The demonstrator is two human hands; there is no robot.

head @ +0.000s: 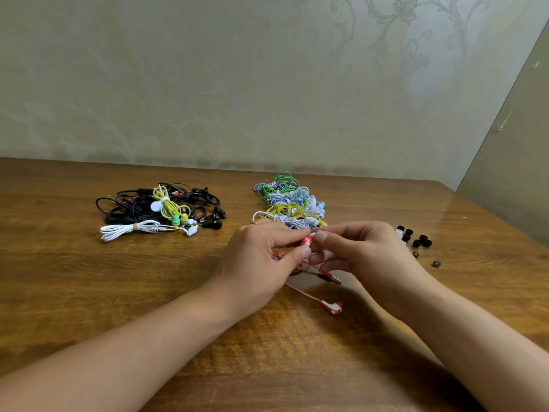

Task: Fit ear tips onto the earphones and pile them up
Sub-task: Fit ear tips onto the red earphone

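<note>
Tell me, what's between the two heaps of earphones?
Only bare wooden table lies between the dark heap and the colourful heap, as the head view shows.

Table (89, 292): finished pile (160, 208) left, unfitted pile (289, 200) centre-back, loose ear tips (416, 240) right — hands in front.

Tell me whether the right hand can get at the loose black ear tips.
Probably yes: the black ear tips lie in the open just beside the right hand, nothing between. Its grip is busy on the red earbud, though.
</note>
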